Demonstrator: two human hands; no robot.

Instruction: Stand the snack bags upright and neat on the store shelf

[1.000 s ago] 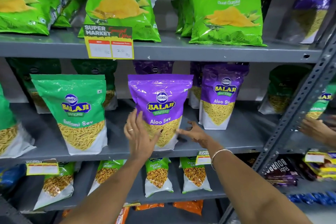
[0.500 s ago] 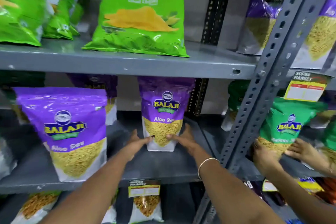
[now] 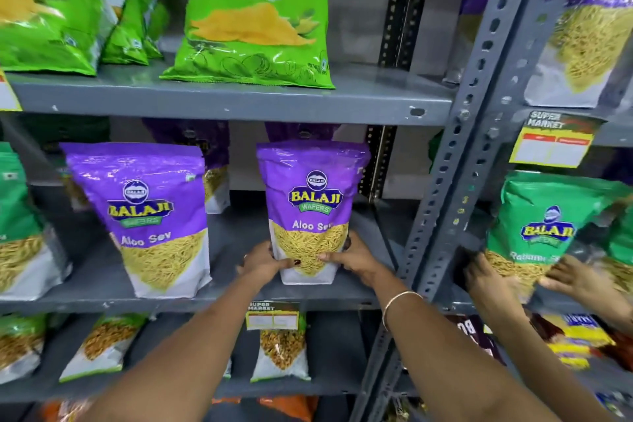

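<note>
The Aloo Sev bag stands upright on the middle shelf, near its front edge. The left hand and right hand clasp its lower corners from either side, fingers closed on the pouch, thumbs across the front. Half a second ago the same bag sat deeper on the shelf with both hands only reaching its base; it now sits forward, roughly in line with the second Aloo Sev bag to the left of the left hand. Judgement: this bag is nearly placed and needs only squaring.

Left of the hands, bare shelf separates the two bags. Right of the right hand, a narrow strip of shelf runs to the upright post, which limits sideways travel. Above the fingers, the bag top clears the upper shelf. Beyond the post, another person's hands handle a green bag.
</note>
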